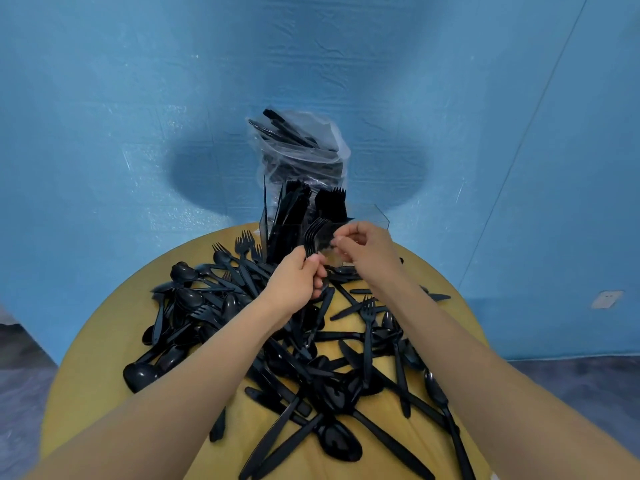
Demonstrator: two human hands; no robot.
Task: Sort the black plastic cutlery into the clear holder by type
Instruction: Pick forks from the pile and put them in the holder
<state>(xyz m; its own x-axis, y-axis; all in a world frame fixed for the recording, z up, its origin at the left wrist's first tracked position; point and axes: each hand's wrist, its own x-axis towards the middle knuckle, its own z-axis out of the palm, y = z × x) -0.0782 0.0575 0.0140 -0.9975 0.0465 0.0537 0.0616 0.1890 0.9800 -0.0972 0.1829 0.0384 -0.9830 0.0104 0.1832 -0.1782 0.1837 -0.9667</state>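
Forks [317, 233] in both hands' grip

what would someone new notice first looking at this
Both hands meet above the table's middle: the left hand grips a bunch of black forks by the handles while the right hand pinches at their heads. Around them, loose black cutlery sprawls across the round yellow table, with the clear holder at its far edge.

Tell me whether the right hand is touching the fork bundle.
Touching. The head view shows the right hand pinching the tine end of the fork bundle, with its fingertips on the black plastic, while the left hand grips the handles.
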